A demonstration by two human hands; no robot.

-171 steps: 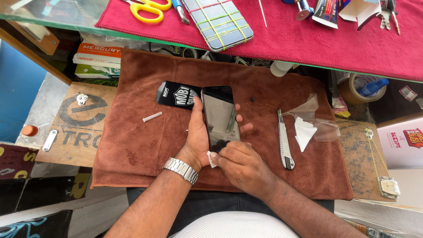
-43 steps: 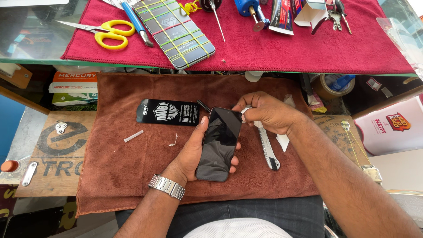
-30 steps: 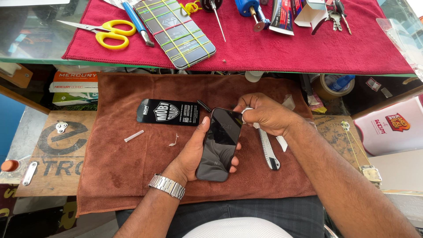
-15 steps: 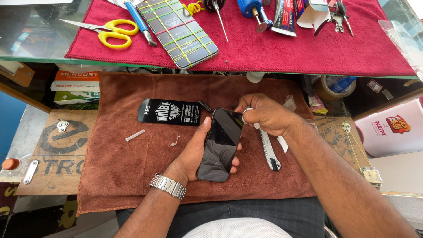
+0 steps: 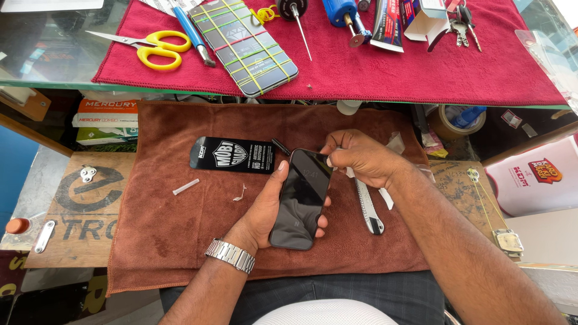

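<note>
Black flat packet [image 5: 233, 155] beside phone [image 5: 300, 198]

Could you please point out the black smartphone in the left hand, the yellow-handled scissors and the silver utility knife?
Black glossy smartphone [image 5: 299, 201], head view, middle of its screen.
Yellow-handled steel scissors [image 5: 158, 50], head view, on the yellow handle loops.
Silver metal utility knife [image 5: 368, 210], head view, middle of its body.

Dark phone screen [image 5: 301, 195] sits blank and glossy, cradled in the left hand [image 5: 262, 210] over the brown towel [image 5: 174, 241]. Just above it lies a flat black sleeve [image 5: 233, 155] with white lettering. Up on the red cloth [image 5: 361, 72], a second phone [image 5: 244, 42] is strapped in yellow and green bands. Orange-and-white boxes [image 5: 105, 117] are stacked at left; a white bag [image 5: 536, 180] with a red-and-yellow logo sits right.
</note>
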